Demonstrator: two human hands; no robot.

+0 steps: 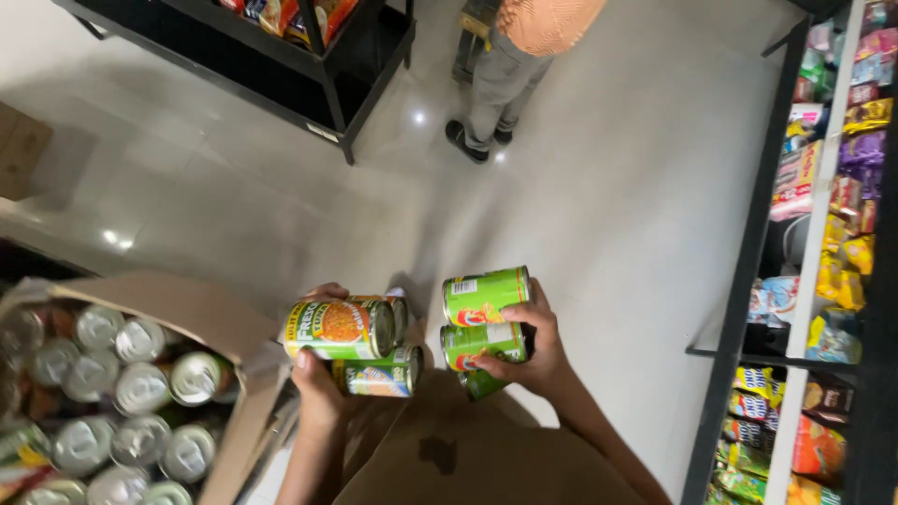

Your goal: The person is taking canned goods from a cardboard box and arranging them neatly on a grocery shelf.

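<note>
Setting: A shop aisle seen from above, with a pale tiled floor between dark shelving.

Left hand: It was closed around a cluster of drink cans lying on their sides, the palm cupped underneath so the stack rested in it instead of being pinched. The grip was full, with no free fingers.

Cans in the left hand: An orange-and-yellow can lay on top, a pale multicoloured can beneath it, and the rim of a third showed behind them. They were pressed together, likely so that one hand could carry several.

Right hand: It was wrapped from the right around a stack of green cans, fingers curled over the front. This grip was also full and tight.

Cans in the right hand: The upper green can sat on the lower green can, both sideways, and part of another green can poked out below. Stacking kept them steady against the palm.

Where the cans were: Both bundles hung in the air, close together, above an open flap of a cardboard box.

Box contents: Many silver can tops stood upright, packed side by side, which kept them from rolling.

Shelf to the right: A rack held bright snack packets, faced outward.

Another person: Someone in grey trousers stood further up the aisle, well apart from the hands.
</note>
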